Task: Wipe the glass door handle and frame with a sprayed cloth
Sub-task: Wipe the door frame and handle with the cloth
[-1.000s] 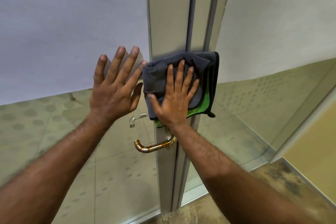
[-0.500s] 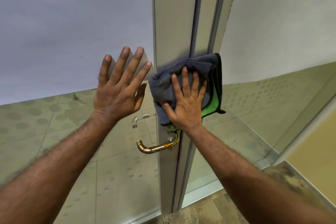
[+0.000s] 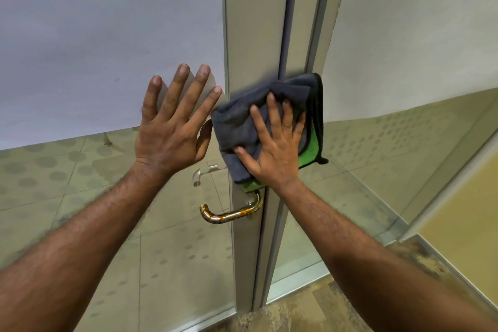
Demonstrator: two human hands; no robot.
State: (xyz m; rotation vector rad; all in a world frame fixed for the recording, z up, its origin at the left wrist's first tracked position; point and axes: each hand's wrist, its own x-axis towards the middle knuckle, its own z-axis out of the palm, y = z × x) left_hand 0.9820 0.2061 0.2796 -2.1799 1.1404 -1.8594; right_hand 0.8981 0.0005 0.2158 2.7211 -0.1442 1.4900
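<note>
The door frame (image 3: 253,35) at centre is smooth matt metal. The lever handle (image 3: 231,214) below is glossy, rust-stained metal. The cloth (image 3: 237,121) is soft grey-green microfibre.

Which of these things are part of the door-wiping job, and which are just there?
In the job:
grey-green cloth, pressed to the door frame by the right hand
brass handle below it
left hand, flat on the glass

Just there:
silver handle behind the glass
dotted floor tiles
</note>
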